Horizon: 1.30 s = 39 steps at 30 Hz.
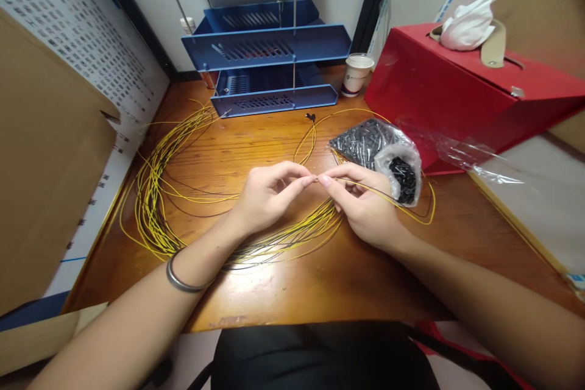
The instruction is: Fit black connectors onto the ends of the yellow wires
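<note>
Just above the counter (pixel 320 286), pinching one wire (pixel 353 182) with both hands: left hand (pixel 269 195) closed on its tip, right hand (pixel 365 210) closed on it just beside, fingertips almost touching. Trails right, looping past a bag (pixel 388 149) of black parts near the right hand. Left of the hands, on the counter: a coil (pixel 153 207) of yellow wires. Behind: rack (pixel 269 49), cup (pixel 356 73), red box (pixel 457 91).

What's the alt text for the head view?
The right hand pinches a yellow wire over a wooden desk, the left hand pinching at its end. A coiled wire bundle lies left, a plastic bag of small black parts right.
</note>
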Available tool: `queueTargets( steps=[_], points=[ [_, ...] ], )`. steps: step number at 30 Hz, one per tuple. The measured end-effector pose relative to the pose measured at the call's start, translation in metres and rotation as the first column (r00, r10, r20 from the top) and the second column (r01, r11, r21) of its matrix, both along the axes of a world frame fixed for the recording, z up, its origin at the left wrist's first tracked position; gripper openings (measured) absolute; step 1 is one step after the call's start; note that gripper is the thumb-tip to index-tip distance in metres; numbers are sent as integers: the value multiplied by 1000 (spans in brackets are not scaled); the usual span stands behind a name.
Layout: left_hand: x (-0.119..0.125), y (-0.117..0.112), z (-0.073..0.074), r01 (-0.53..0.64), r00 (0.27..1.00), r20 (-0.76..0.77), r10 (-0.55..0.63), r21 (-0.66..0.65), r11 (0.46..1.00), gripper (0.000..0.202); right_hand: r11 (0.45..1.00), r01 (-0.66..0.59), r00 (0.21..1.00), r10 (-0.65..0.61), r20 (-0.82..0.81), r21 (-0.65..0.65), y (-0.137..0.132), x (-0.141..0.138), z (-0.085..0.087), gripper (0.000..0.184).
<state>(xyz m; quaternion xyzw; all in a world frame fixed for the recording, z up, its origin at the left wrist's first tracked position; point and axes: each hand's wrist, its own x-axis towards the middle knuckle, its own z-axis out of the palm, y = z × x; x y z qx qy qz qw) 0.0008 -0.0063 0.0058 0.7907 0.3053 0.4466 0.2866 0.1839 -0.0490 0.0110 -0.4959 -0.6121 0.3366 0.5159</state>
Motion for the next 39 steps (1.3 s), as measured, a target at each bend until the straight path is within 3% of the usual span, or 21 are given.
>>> queueTargets(
  steps=[13,21,33,36,39],
  points=[
    [-1,0,0,37,999,-14,-38,-69,997,19,999,40,999,-40,14,35,-3,-1,-3,17],
    [0,-1,4,53,998,-14,-54,-45,998,19,998,26,1000,-26,7,54,-3,-1,-3,13],
    [-3,2,-2,36,999,-37,-40,-101,994,44,998,27,1000,-27,2,63,-3,0,-4,14],
    [-3,2,-2,-7,1000,-18,5,-82,997,37,997,25,1000,-24,-4,78,-2,0,-5,14],
    [-3,1,1,30,999,12,-29,-27,999,17,996,24,1000,-24,1,82,-2,0,-5,14]
  ],
)
